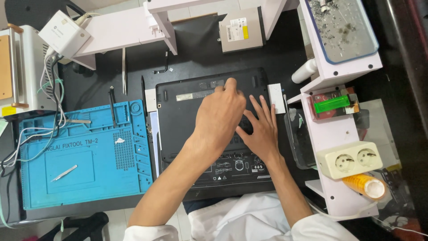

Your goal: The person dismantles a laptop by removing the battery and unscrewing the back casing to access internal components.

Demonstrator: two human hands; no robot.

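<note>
Black laptop [187,116], underside up, centre of the dark bench; landmark for all entries. Right hand [261,129]: flat on the laptop's base, fingers spread wide, holding nothing. Left hand [218,116]: over the laptop's middle, fingertips pinched narrow at its far edge; what they grip cannot be told. Blue repair mat [84,156]: left of the laptop, tweezers [64,172] lying on it. Optical drive [242,30]: beyond the laptop's far edge.
</note>
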